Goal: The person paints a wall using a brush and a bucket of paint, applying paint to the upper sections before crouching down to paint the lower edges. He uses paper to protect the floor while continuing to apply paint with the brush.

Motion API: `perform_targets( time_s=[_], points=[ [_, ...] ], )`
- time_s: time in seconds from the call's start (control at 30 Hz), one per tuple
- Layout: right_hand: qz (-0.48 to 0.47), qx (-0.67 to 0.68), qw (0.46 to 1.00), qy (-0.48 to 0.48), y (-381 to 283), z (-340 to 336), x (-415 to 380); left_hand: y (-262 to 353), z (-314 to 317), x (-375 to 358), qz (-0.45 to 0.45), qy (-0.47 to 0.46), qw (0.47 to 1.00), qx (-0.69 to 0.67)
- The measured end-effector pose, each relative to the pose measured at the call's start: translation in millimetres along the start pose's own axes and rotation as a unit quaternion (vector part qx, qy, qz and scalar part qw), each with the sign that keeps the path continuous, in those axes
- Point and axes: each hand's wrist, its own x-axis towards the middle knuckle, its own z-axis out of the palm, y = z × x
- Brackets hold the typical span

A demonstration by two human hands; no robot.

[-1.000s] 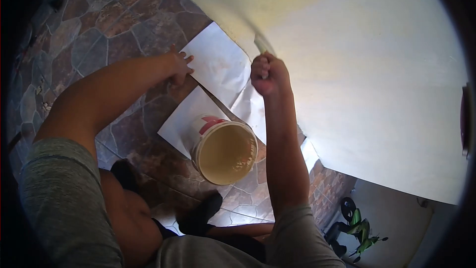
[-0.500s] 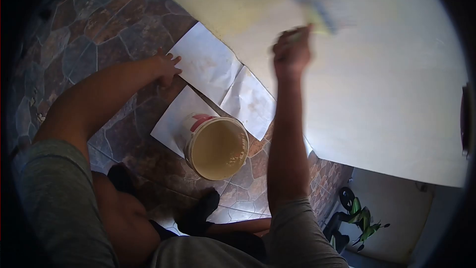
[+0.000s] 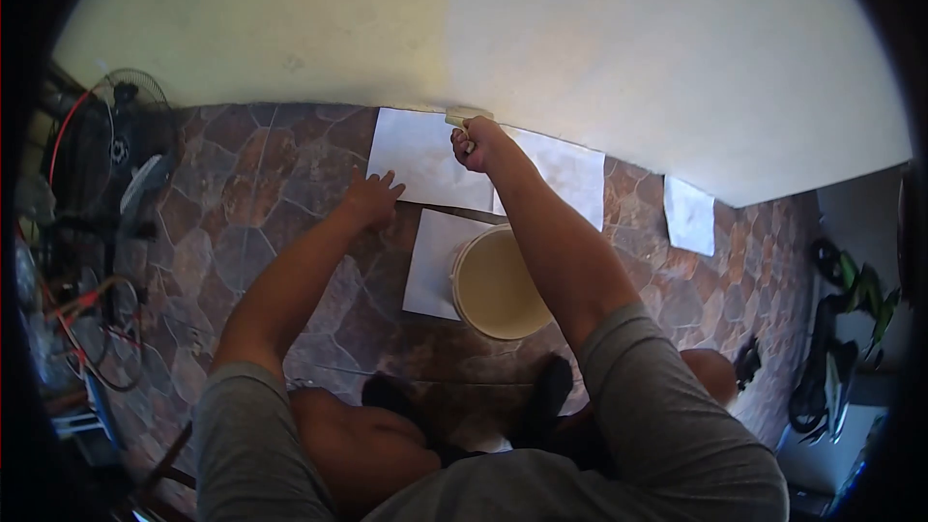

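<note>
My right hand (image 3: 476, 143) is closed round the handle of a brush (image 3: 468, 117), whose head is against the bottom edge of the wall (image 3: 580, 48). Under it, white paper sheets (image 3: 425, 159) lie on the floor along the wall. My left hand (image 3: 374, 198), fingers spread and empty, is at the lower left edge of the sheets. A white bucket (image 3: 498, 285) with cream-coloured contents stands between my arms, partly hidden by my right forearm, on another sheet (image 3: 430, 266).
Stone-patterned tiles (image 3: 232, 261) cover the floor. A fan (image 3: 121, 145) and tangled cables stand at the left. Another paper (image 3: 689, 216) lies near the wall corner at the right. A green and black motorcycle (image 3: 836, 348) is at the far right.
My right hand has brought the brush down from higher on the wall to its bottom edge. The view has turned, so the fan and the right-hand paper now show.
</note>
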Motion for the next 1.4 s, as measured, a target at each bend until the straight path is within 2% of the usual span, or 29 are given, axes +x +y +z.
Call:
perform_targets(
  time_s=[0.23, 0.3, 0.33, 0.37, 0.4, 0.43, 0.47, 0.53, 0.6, 0.63, 0.67, 0.73, 0.8, 0.87, 0.9, 0.97, 1.0, 1.03, 1.1, 1.17, 1.2, 1.23, 1.27, 1.33, 1.4],
  points=[
    [0.034, -0.011, 0.999, 0.025, -16, -9, 42, -7, 29, -1, 0.009, 0.019, 0.999, -0.039],
    [0.006, -0.010, 1.000, -0.003, -17, -8, 46, -7, 32, 0, 0.012, 0.010, 0.999, -0.039],
    [0.009, -0.039, 0.998, -0.048, -40, -31, 99, -9, 29, 0, 0.014, 0.005, 0.999, -0.035],
    [-0.032, -0.042, 0.997, -0.049, -50, -13, 60, -11, 28, -1, 0.012, -0.002, 0.999, -0.044],
    [-0.063, 0.014, 0.997, -0.033, -44, 27, -26, -12, 28, 0, 0.012, -0.003, 0.999, -0.042],
    [-0.100, -0.026, 0.991, -0.088, -45, 36, -69, -11, 28, 2, 0.013, -0.005, 0.999, -0.043],
    [-0.134, -0.064, 0.967, -0.206, -48, 33, -99, -10, 27, 2, 0.013, -0.016, 0.998, -0.058],
    [-0.198, -0.128, 0.939, -0.250, -57, 42, -159, -8, 25, -2, 0.005, -0.004, 1.000, -0.029],
    [-0.166, -0.078, 0.925, -0.334, -58, 34, -187, -5, 22, -5, 0.006, -0.011, 0.999, -0.034],
    [-0.148, -0.067, 0.926, -0.341, -52, 27, -188, -5, 17, -6, 0.006, -0.006, 0.999, -0.031],
    [-0.195, -0.103, 0.935, -0.277, -38, 21, -187, -6, 14, -4, 0.005, -0.001, 1.000, -0.026],
    [-0.149, -0.083, 0.965, -0.202, -13, 9, -155, -3, 14, -3, -0.003, -0.024, 1.000, -0.012],
    [0.044, 0.028, 0.986, -0.160, -10, -11, -87, -3, 14, -3, -0.001, -0.026, 1.000, -0.015],
    [0.067, -0.030, 0.996, -0.055, -7, -14, -37, -1, 12, -1, 0.000, -0.027, 1.000, -0.015],
    [0.061, -0.023, 0.996, -0.058, -17, -22, -18, -1, 12, -1, -0.002, -0.034, 0.999, -0.019],
    [0.009, -0.053, 0.996, -0.071, -33, -16, 1, -4, 11, 2, -0.011, -0.041, 0.999, -0.020],
    [0.030, 0.004, 0.997, -0.070, -46, -10, 0, -5, 13, 3, -0.010, -0.038, 0.999, -0.021],
    [-0.018, -0.051, 0.997, -0.056, -50, 7, -30, -6, 18, 3, -0.010, -0.038, 0.999, -0.026],
    [-0.048, -0.056, 0.978, -0.197, -68, 16, -84, -4, 8, -5, -0.005, -0.052, 0.998, -0.024],
    [-0.175, -0.129, 0.955, -0.203, -60, 32, -165, -5, 6, -4, -0.005, -0.058, 0.998, -0.020],
    [-0.202, -0.162, 0.930, -0.260, -61, 28, -186, -6, 6, -3, 0.002, -0.058, 0.998, -0.010],
    [-0.258, -0.157, 0.928, -0.218, -51, 35, -212, -8, 7, -2, 0.010, -0.059, 0.998, 0.001],
    [-0.242, -0.147, 0.895, -0.345, -62, 19, -201, -9, 8, 0, 0.009, -0.059, 0.998, 0.003],
    [-0.330, -0.186, 0.898, -0.225, -45, 18, -199, -7, 10, 4, 0.012, -0.056, 0.998, 0.018],
    [-0.298, -0.184, 0.918, -0.188, -29, 7, -152, -5, 7, 5, 0.009, -0.058, 0.998, 0.025]
  ],
)
